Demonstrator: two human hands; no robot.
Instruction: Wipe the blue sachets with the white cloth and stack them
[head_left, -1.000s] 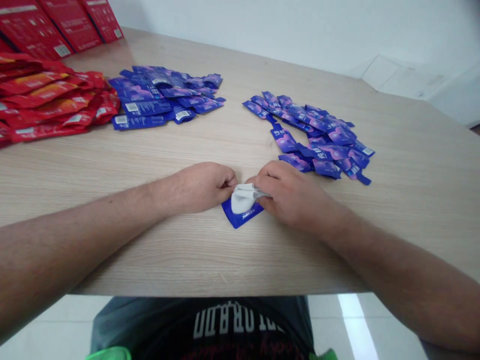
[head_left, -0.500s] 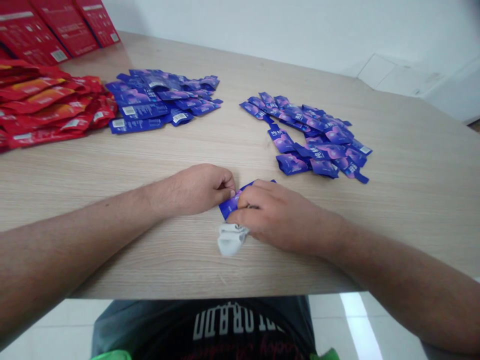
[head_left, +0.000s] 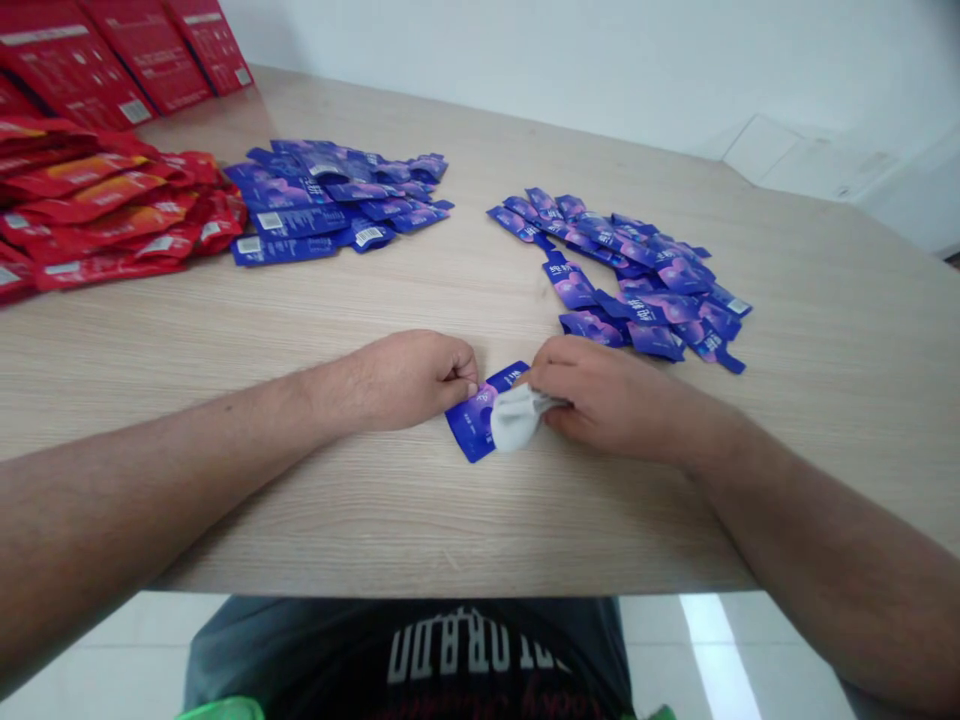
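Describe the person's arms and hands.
The left arm and right arm are bare as far as the view shows, with no sleeve, watch or ring visible. The left hand and right hand wear no gloves, and hair shows on the forearms. A dark T-shirt with pale lettering shows below.

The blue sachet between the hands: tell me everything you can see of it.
The blue sachet is a flat, glossy pouch with purple-pink print and small white lettering. It lies at a slant on the wooden table, with its upper edge pinched by the left hand. A white cloth, held by the right hand, covers its right part.
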